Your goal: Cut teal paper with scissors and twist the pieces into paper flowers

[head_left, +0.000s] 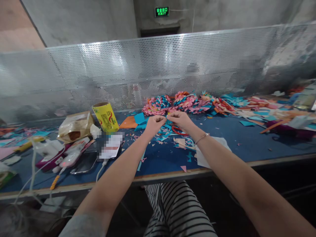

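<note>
My left hand and my right hand meet above the table, fingers closed in a pinch. Between their fingertips shows a small blue paper piece, its shape too small to make out. Below the hands lie blue paper strips and a red ring-shaped item, among scattered paper scraps. Just behind are round bunches of folded pink, blue and orange paper. An orange paper sheet lies left of my left hand. A white sheet sits partly under my right forearm.
At left stand a yellow cardboard roll and a brown paper bag. Phones and charging cables lie near the front edge. A perforated metal screen closes the table's back. More paper strips spread to the right.
</note>
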Available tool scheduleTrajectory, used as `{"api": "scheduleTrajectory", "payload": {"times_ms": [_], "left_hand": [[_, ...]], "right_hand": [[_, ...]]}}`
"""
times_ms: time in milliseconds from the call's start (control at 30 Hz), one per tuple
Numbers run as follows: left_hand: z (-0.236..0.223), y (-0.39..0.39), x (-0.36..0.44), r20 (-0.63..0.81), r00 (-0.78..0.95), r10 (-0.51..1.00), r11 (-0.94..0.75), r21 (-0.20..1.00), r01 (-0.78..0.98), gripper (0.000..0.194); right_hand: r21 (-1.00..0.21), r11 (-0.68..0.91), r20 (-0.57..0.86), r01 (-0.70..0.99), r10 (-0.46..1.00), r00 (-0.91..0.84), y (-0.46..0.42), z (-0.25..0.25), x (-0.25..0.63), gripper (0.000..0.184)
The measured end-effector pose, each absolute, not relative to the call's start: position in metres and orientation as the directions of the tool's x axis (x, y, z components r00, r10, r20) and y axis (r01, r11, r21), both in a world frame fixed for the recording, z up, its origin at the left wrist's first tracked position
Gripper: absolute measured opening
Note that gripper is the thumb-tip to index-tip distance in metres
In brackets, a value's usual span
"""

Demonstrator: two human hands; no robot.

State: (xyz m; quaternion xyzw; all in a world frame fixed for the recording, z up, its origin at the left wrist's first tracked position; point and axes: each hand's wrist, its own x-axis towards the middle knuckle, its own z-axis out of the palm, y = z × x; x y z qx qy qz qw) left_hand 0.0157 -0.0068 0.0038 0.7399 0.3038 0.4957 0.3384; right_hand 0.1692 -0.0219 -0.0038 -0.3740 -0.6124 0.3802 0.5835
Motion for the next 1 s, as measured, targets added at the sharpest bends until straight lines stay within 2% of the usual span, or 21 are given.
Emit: {"api": "scheduleTrajectory", "payload": {"times_ms": [333, 600, 800, 1000], "left_hand": [[0.004, -0.006, 0.015, 0.528, 0.369, 0.765, -0.606, 0.784, 0.135, 0.021], [0.002, -0.002, 0.013, 0.522, 0.395, 0.756, -0.614, 0.775, 0.152, 0.022], [0.005, -0.007, 0.014, 0.501, 0.381, 0.777, -0.581, 0.803, 0.129, 0.022], [0.006, -0.011, 0.018, 0.462, 0.336, 0.821, -0.518, 0.85, 0.097, 0.024]], "right_hand": [[-0.892, 0.449, 0.445, 0.049, 0.893, -0.064, -0.024, -0.002, 0.172, 0.034], [-0.864, 0.479, 0.473, 0.151, 0.878, -0.08, -0.03, 0.003, 0.172, 0.031], [-0.815, 0.521, 0.52, 0.255, 0.851, -0.076, -0.032, 0.006, 0.171, 0.025], [-0.815, 0.536, 0.533, 0.218, 0.842, -0.078, -0.027, 0.002, 0.169, 0.026]]}}
